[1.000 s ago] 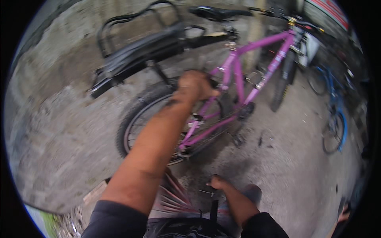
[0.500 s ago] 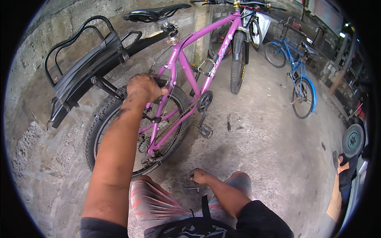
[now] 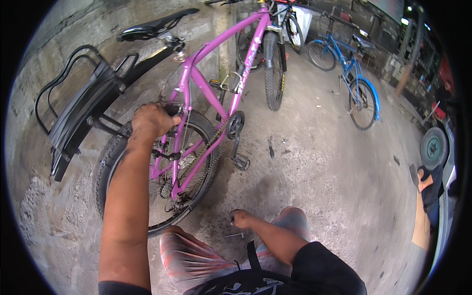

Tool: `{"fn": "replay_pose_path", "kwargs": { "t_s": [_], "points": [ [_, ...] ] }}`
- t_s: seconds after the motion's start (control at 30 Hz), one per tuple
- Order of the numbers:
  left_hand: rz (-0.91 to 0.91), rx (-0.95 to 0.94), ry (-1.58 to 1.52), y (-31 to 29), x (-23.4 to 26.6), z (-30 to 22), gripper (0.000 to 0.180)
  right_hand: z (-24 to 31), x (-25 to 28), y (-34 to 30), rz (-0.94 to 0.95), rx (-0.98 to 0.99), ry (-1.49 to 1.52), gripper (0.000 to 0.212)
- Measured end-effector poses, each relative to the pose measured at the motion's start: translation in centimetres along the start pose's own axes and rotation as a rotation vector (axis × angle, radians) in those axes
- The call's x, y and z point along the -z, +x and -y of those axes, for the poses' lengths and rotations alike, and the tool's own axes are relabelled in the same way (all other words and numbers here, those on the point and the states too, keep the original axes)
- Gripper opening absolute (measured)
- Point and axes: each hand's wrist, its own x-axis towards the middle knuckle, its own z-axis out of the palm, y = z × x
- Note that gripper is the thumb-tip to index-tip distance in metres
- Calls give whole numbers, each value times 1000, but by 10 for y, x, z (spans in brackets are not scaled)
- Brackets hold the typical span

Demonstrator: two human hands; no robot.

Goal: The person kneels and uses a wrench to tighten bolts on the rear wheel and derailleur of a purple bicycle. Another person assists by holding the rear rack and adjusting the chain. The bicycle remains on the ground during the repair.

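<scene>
A purple bicycle (image 3: pixel 192 73) leans near the wall on my left. My left hand (image 3: pixel 153 119) is closed at the top of its rear tire (image 3: pixel 104 162), beside the purple seat stays. A dark part shows by the fingertips; the exact grip is partly hidden. A black rear rack (image 3: pixel 91 110) with straps extends behind the saddle (image 3: pixel 155 27). My right hand (image 3: pixel 239 218) hangs low by my knee with curled fingers, and what they hold, if anything, is hidden. Just under it, a T-shaped metal tool (image 3: pixel 236 235) appears near the ground.
A concrete wall (image 3: pixel 32 147) borders the left. A dark hand tool (image 3: pixel 271 147) lies on the floor beyond the pedal. A blue bicycle (image 3: pixel 361 83) stands at the far right. Nearer are a wheel with a green hub (image 3: pixel 433 147), another person's foot (image 3: pixel 421 179) and cardboard (image 3: pixel 420 221).
The view has shifted, so the purple bicycle and my left hand appear farther left and lower. Both hands keep nearly the same pose, the left one still at the rear tire.
</scene>
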Motion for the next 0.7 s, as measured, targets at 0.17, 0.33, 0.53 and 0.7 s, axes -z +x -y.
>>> {"fn": "replay_pose_path", "kwargs": {
  "t_s": [0.17,0.33,0.53,0.7],
  "points": [
    [-23,3,82,3,-6,0,89,15,8,3,-118,23,68,30],
    [-59,-25,147,4,-8,5,94,18,38,5,-101,-49,976,19],
    [-73,-58,177,13,-16,6,101,-1,74,-6,-245,124,1655,26],
    [-74,-41,141,11,-15,6,102,10,99,-32,-225,225,1868,23]
  ]
}}
